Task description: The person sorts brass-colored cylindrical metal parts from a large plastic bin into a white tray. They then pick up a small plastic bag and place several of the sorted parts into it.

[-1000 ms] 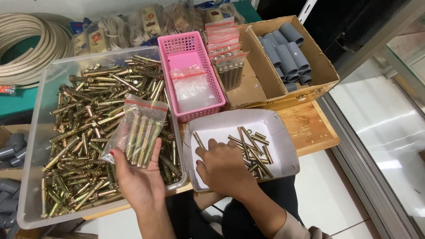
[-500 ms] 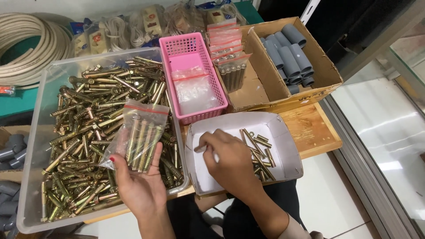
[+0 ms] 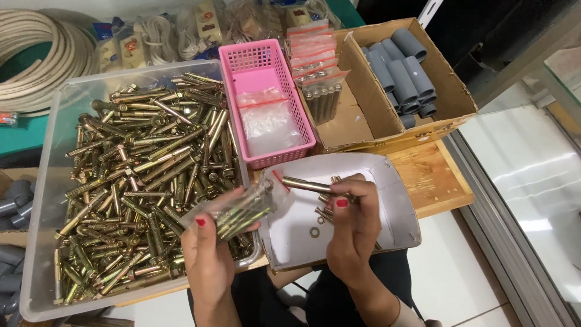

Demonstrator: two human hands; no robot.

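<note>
Since the earlier frames, the right hand (image 3: 351, 227) has lifted out of the white tray (image 3: 396, 200) with one bolt (image 3: 308, 184) pinched between thumb and fingertips, its free end aimed at the mouth of the bag (image 3: 245, 209). Meanwhile the left hand (image 3: 209, 254) has turned that bag from upright to lying sideways, mouth toward the tray, and brought it over the tub's near right corner.

Taking the white tray as landmark: to its left sits the clear tub (image 3: 42, 181), largest of the containers, heaped with brass anchor bolts (image 3: 139, 169). Up and to the right of the tray stands the cardboard box (image 3: 451, 103), split in two; its right bay holds grey pipe sleeves (image 3: 402, 72), its left bay a row of filled red-zip bags (image 3: 318, 72) leaning at the back. Just above the tray is the pink basket (image 3: 269, 151), with empty clear bags (image 3: 266, 118) lying in it. The tray itself holds a few loose bolts and a washer (image 3: 315, 231), mostly hidden behind the right hand.

Left-hand fingers are closed around the bag, thumb on top, clamping it; several bolts show through the plastic. The held bolt lies nearly level above the tray's left half, its tip just beside the bag's mouth; whether it touches the plastic cannot be told.
</note>
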